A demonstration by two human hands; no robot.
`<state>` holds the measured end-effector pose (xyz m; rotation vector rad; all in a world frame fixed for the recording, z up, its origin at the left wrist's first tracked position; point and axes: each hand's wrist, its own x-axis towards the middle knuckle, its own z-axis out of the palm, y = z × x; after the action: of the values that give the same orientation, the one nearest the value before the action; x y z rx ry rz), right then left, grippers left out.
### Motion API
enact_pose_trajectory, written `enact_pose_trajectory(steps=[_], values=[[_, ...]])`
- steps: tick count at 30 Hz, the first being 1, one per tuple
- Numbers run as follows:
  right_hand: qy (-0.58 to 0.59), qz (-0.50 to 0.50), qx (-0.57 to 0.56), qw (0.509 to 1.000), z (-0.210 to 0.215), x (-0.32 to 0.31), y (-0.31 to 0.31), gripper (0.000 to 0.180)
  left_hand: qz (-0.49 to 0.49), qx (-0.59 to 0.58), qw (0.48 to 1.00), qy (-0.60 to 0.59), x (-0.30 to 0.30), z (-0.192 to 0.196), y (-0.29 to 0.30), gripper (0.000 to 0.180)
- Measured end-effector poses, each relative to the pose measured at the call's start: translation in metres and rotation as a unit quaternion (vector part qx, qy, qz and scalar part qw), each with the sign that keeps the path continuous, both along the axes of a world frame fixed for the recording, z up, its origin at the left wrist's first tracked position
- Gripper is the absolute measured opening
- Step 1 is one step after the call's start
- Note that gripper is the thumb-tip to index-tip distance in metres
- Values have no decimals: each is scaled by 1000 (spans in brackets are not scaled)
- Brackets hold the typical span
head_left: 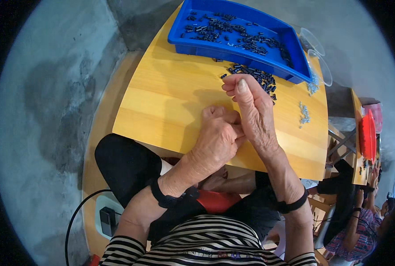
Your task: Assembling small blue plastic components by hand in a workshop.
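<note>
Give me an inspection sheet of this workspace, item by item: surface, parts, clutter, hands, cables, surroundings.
Surface: yellow wood-look table, bare in its near left part.
Parts: small dark pieces spread in a blue tray; a loose dark pile on the table in front of it; small pale pieces at the right.
Clutter: clear plastic container beside the tray's right end.
Hands: left hand with curled fingers, right hand close against it, thumb up; anything held is hidden.
Cables: black cable curving at lower left, near a black box.
Surroundings: grey wall at left; another person at lower right.
</note>
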<state>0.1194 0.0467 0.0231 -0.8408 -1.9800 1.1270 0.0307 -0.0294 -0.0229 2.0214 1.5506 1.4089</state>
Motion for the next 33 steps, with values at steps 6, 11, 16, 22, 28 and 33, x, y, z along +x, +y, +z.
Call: enact_pose_trajectory(steps=[6,11,16,22,28,33], values=[[5,1,2,1000,-2,-6,-1,45,21,12,1000,-3,1,1,-2,10],[-2,-3,-6,1000,-7,-6,-4,50,17,10,999,-34,1,-2,0,11],[0,-5,-16,1000,-8,-7,-6,56,6,-21,997,-79,0,3,-1,14],[3,26,21,999,-14,-9,-7,42,13,-43,996,-79,-5,12,-6,25],[-25,37,55,998,-12,-7,-3,69,5,-50,993,-105,0,11,-2,27],[-17,27,89,996,-19,-8,-1,69,14,-49,985,-163,1,10,-1,20]])
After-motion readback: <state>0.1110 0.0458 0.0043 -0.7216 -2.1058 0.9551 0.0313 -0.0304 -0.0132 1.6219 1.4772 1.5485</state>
